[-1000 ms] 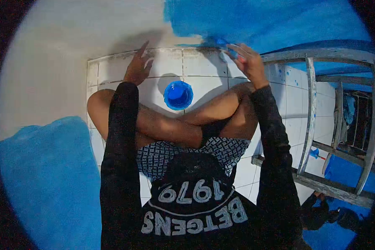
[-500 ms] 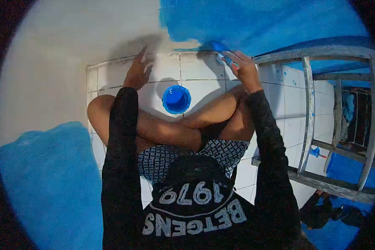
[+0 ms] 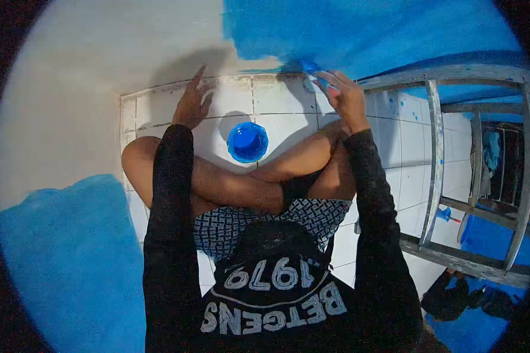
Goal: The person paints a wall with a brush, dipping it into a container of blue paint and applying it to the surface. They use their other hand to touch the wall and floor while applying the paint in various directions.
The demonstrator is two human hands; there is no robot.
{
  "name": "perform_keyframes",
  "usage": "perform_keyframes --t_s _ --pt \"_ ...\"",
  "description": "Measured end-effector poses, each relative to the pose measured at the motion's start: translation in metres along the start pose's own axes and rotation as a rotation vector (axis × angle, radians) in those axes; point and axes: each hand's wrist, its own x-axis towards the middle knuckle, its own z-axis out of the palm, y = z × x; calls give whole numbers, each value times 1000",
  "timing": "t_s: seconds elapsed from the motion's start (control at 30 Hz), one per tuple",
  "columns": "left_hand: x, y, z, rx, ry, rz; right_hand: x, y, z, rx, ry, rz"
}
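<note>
My right hand (image 3: pixel 348 99) is closed round the handle of a paintbrush (image 3: pixel 311 66), whose blue-coated bristles touch the foot of the wall near the painted edge. With fingers apart and nothing in it, my left hand (image 3: pixel 192 101) hovers over the tiles, close to the wall's base. Between my hands, in front of my crossed legs, stands a small blue container (image 3: pixel 247 143) with blue paint inside. The wall ahead carries blue paint (image 3: pixel 347 32) on the right and bare pale plaster (image 3: pixel 159 35) on the left.
A paint-marked wooden ladder (image 3: pixel 434 159) stands at the right. Behind it, a blue tool with a red handle (image 3: pixel 447 215) lies on the floor. Another person's dark-clothed part (image 3: pixel 447 297) shows at lower right. White tiles (image 3: pixel 277 106) cover the floor; more blue wall (image 3: pixel 70 253) lies left.
The brush in my right hand has shifted slightly right and down along the wall's foot. My left hand is almost still. The view has shifted a little.
</note>
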Motion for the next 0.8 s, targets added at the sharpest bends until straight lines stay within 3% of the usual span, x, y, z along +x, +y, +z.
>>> perform_keyframes --t_s 0.1,0.13,0.2,0.33,0.43,0.5,0.57,0.67,0.8 --pt "-1 -5 2 -104 38 24 1 -2 2 192 86 22" --pt "-1 -7 3 -62 26 24 8 -1 2 189 -18 -24" --pt "0 -3 1 -21 20 38 12 13 16 61 -170 -95" --pt "1 12 -8 -35 21 -4 21 8 21 -75 2 -59" --pt "0 12 -9 -75 -6 -31 16 -17 4 -86 -82 83" --pt "-2 13 -7 -76 -9 -27 13 -12 7 32 -41 47" --pt "0 13 -7 -158 -132 -152 16 1 19 64 -123 -139" --pt "-3 10 0 103 -146 -58 35 -9 26 52 -169 -17" --pt "-6 -2 6 -18 -250 -126 40 -34 7 -37 -122 48"
